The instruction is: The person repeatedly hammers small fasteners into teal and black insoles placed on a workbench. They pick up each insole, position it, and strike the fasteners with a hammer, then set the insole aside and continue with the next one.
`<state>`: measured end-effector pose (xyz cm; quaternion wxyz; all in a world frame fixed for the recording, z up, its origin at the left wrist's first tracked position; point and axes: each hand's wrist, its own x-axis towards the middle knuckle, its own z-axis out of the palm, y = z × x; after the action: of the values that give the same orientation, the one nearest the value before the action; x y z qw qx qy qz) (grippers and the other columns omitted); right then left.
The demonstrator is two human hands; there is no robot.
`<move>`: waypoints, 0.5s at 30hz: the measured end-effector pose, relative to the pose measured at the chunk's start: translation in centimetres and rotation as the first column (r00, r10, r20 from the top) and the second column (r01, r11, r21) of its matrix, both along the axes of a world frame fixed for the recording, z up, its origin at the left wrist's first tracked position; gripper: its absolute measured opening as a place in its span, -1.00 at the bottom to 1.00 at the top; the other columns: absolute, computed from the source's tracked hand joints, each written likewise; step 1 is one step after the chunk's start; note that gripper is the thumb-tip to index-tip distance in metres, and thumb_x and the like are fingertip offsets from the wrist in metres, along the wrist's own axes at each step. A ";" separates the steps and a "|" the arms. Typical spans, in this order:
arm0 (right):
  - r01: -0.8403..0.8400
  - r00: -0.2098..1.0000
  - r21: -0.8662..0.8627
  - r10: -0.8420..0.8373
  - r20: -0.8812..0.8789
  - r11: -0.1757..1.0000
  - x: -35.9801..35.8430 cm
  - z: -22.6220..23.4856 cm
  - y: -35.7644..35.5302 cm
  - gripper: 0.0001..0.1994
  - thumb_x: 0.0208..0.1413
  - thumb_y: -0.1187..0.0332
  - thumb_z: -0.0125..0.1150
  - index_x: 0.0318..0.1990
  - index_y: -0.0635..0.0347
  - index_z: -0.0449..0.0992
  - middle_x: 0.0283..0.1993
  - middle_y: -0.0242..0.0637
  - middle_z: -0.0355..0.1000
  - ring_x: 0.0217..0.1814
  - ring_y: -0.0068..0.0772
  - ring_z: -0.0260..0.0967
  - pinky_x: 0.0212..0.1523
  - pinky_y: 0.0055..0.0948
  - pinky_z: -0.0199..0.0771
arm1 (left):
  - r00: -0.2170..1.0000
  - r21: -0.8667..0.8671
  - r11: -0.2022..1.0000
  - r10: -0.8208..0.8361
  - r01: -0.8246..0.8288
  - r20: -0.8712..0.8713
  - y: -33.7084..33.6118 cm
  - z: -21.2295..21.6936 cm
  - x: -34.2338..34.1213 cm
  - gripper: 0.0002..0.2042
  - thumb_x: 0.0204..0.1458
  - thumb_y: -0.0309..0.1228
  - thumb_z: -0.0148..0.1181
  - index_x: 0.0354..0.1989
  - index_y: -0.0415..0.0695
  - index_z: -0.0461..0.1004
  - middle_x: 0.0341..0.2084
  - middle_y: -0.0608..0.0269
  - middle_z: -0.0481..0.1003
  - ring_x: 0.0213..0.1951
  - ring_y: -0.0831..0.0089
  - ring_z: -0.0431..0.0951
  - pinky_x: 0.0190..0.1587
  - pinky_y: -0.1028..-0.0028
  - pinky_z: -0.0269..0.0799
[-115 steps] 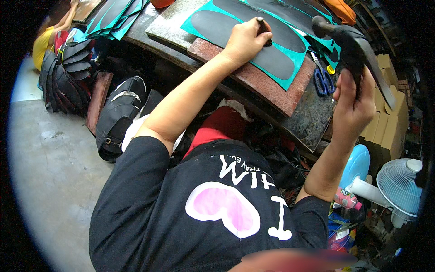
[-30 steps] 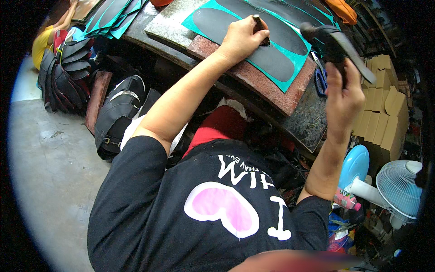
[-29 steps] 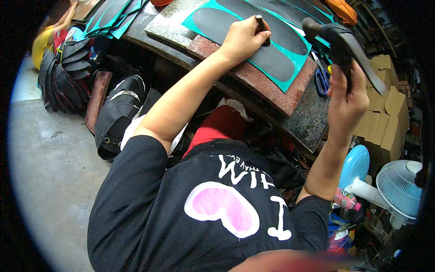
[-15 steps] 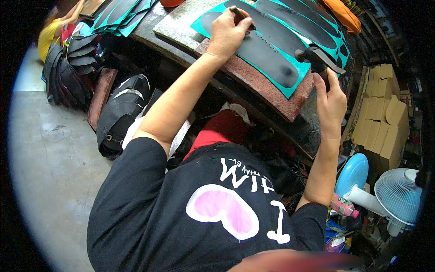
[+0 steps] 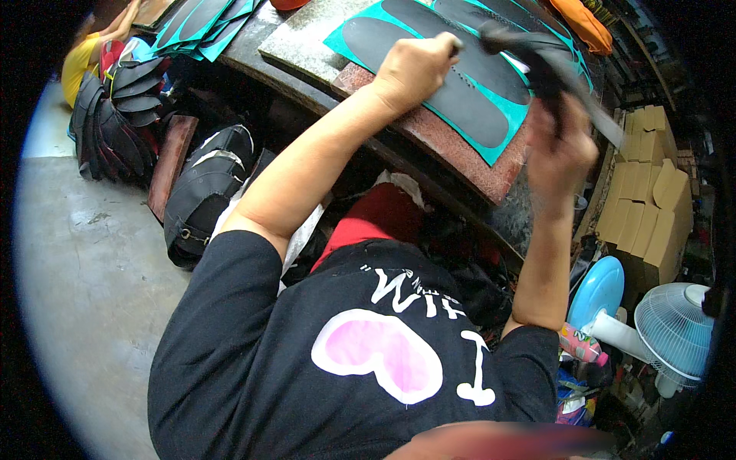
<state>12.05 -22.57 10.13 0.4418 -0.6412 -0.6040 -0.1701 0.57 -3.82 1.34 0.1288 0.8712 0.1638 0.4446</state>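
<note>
Starting far left, past the fanned bundle of black pieces (image 5: 115, 126) and the stack of teal-and-black sheets (image 5: 203, 29) on the table (image 5: 253, 37). On to the left hand (image 5: 414, 73), with fingers curled tight around a dark slim tool (image 5: 455, 50), mostly hidden in the fist. Shifted rightward from half a second ago, and now covering part of the dotted row (image 5: 468, 79) so plain back then. Impossible to tell whether touching down at the tip. Just beneath, on to the work sheet (image 5: 471, 103), teal with black ovals, lying over the reddish slab (image 5: 475, 165). Further right, up comes the blur! Hammer (image 5: 548, 73) farther up the view than a moment ago, with head near the tool, apparently mid-swing. Below it, the right hand (image 5: 563, 149), smeared too, with fingers wrapped around the handle. Meaning, most likely: back at the dotted row, marking by hammer blows under way. Beyond, out to the brown boxes (image 5: 644, 192).
</note>
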 end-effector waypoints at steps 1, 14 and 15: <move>0.198 0.978 -0.266 -0.171 0.120 0.944 0.1 -0.8 0.7 -0.68 0.15 0.10 0.21 -0.13 0.15 0.53 -0.31 -0.04 0.53 -0.28 0.02 0.52 -0.30 -0.21 0.48 | 0.996 0.053 0.998 0.032 -0.028 -0.079 -0.5 -0.1 0.3 -0.83 0.06 -0.37 0.23 -0.31 -0.15 0.38 -0.51 0.01 0.52 -0.40 -0.01 0.56 -0.39 0.20 0.48; 0.032 0.998 0.111 -0.038 0.052 0.993 1.1 0.7 -2.0 -0.69 0.21 0.26 0.21 -0.01 0.28 0.51 -0.46 -0.30 0.48 -0.50 -0.55 0.41 -0.50 -0.54 0.38 | 0.995 -0.200 0.979 -0.029 0.048 0.097 -0.1 0.1 0.2 -0.85 0.05 -0.39 0.25 -0.27 -0.15 0.47 -0.44 0.01 0.56 -0.35 0.10 0.62 -0.30 0.32 0.52; 0.055 0.986 0.115 -0.072 0.153 0.992 0.6 0.1 -1.2 -0.68 0.20 0.21 0.22 -0.03 0.27 0.51 -0.41 -0.18 0.51 -0.42 -0.36 0.48 -0.43 -0.43 0.44 | 1.000 -0.092 0.996 -0.002 0.003 0.011 -0.9 0.2 0.5 -0.85 0.07 -0.39 0.22 -0.27 -0.16 0.43 -0.45 -0.01 0.56 -0.36 0.06 0.60 -0.32 0.29 0.52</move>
<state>12.63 -23.82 10.27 0.4220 -0.6194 -0.6057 -0.2670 1.03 -4.69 1.51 0.1704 0.8621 0.1822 0.4411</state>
